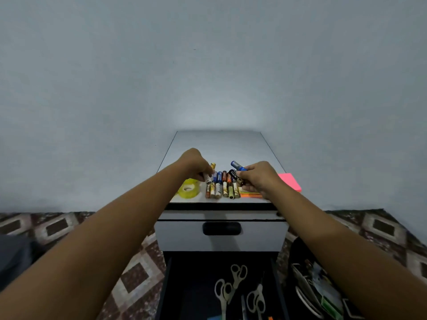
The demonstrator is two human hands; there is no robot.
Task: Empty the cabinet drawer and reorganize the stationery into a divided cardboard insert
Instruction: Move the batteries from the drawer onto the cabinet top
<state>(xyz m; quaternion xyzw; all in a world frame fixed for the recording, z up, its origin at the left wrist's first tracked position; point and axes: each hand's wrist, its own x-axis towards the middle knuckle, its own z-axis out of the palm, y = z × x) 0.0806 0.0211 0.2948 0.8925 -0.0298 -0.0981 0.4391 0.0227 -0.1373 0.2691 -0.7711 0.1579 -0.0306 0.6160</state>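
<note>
Several batteries (pixel 221 186) lie in two rows on the white cabinet top (pixel 219 144). My left hand (pixel 196 163) pinches a white battery (pixel 208 179) at the left end of the back row. A blue battery (pixel 238 166) and a black battery (pixel 236 176) are gripped in my right hand (pixel 260 176) above the right end of the rows. Beside the batteries on the left lies a yellow tape roll (pixel 189 189). Below, the lower drawer (pixel 166 285) stands open with three pairs of scissors (pixel 235 289) inside.
A pink sticky-note pad (pixel 291 182) and orange and green notes (pixel 248 194) lie on the right of the cabinet top. The upper drawer (pixel 220 235) is closed. A dark bag with items (pixel 316 287) sits on the patterned carpet at the right.
</note>
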